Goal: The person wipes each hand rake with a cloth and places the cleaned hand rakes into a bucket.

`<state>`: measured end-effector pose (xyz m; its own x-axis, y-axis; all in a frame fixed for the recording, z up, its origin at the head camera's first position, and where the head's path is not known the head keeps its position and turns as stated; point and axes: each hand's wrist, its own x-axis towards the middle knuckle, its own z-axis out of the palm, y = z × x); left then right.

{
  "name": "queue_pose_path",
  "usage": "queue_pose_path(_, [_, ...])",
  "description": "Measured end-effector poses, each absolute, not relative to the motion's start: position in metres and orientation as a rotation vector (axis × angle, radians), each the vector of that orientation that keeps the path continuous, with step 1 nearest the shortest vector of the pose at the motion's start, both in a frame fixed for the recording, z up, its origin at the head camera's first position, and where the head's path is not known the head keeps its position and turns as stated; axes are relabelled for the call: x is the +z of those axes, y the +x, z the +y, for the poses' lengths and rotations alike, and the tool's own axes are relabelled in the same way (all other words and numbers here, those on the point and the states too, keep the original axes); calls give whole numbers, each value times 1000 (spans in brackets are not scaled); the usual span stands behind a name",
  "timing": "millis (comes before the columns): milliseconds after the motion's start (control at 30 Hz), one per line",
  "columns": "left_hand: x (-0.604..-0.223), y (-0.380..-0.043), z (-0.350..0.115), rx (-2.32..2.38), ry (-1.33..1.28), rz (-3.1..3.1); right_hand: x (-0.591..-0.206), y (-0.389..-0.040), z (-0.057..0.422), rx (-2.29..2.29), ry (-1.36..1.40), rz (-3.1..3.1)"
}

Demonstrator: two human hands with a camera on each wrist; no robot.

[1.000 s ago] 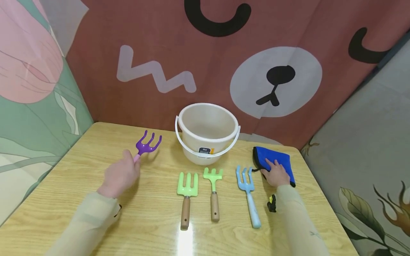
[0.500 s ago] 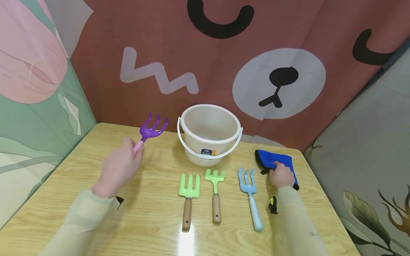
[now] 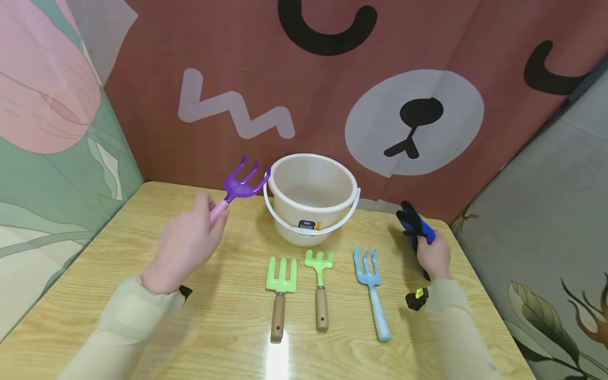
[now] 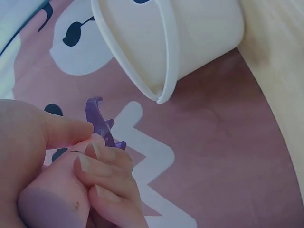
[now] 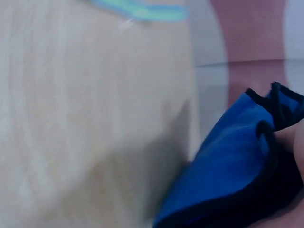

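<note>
My left hand [image 3: 187, 245] grips the pink handle of a small purple hand rake [image 3: 241, 188], its three tines pointing up and overlapping the bucket's left rim in the head view. Close up in the left wrist view, fingers curl round the thick pink handle [image 4: 59, 190]. At the right, my right hand [image 3: 434, 256] pinches a blue cloth with black edging [image 3: 424, 230], now bunched and raised off the table. The right wrist view shows the cloth [image 5: 228, 156] folded over, much of the hand being out of frame.
A white bucket [image 3: 311, 211] with a lowered handle stands at the table's back. Before it lie a green fork [image 3: 280, 279], a green rake [image 3: 318, 269] with wooden handle, and a light blue hand rake [image 3: 368, 277]. A curtain with a bear print [image 3: 228, 42] hangs behind.
My left hand has raised the purple hand rake and moved it right towards the bucket. My right hand has closed on the blue cloth and lifted it from lying flat.
</note>
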<state>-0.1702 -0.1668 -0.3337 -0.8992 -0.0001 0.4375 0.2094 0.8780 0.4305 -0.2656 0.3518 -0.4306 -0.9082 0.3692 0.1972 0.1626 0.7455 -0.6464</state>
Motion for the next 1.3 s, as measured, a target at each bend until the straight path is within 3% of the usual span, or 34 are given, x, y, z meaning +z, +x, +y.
queue_pose_path(233, [-324,-171,-159,-664,-183,-2610,-392,-263,341,1261,-485,-2446])
queue_pose_path(667, [-316,-174,-140,-665,-259,-2612,-329,-251,295,1411,-399,-2201])
queue_pose_path(967, [-313,-175,-123,-627,-313,-2617,-298,-232,261,1425,-248,-2189])
queue_pose_path(1300, [-313,-179,-98,-624,-404,-2589,-281,-210,218,1347,97,-2107])
